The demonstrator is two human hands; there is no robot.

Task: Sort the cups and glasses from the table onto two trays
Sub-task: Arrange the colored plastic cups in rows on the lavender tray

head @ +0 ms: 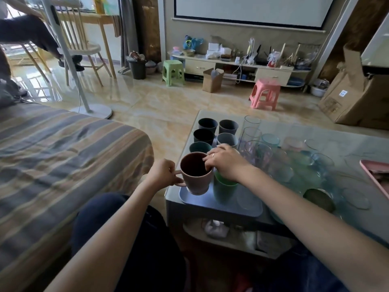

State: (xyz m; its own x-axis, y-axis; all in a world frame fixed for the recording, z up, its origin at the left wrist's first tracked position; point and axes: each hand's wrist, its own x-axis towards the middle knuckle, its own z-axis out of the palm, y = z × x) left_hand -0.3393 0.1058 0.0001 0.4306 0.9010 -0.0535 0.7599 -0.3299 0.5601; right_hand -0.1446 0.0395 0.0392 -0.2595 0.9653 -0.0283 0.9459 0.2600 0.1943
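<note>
1. While the left hand [163, 173] grips the handle of the pink mug [196, 173], the mug sits low over the near left end of the blue tray [248, 211]; whether its base touches cannot be told.
2. The right hand [226, 162] reaches over the green cup [224, 189], fingertips [207, 160] curled at the mug's rim; whether they pinch it is unclear.
3. Step in hand, as judged: placing an opaque cup on the cup tray, where dark cups [207, 125] stand in rows at the far end.
4. Next move calls for setting the mug flat and letting go without nudging the green cup, which stands just beside it.
5. Edges: the tray's near left corner lies by the table [210, 213] edge, so the mug has little margin leftward.
6. Open room: bare tray right of the green cup; glasses [251, 131] crowd the table to the right, near a pink tray [376, 175].
</note>
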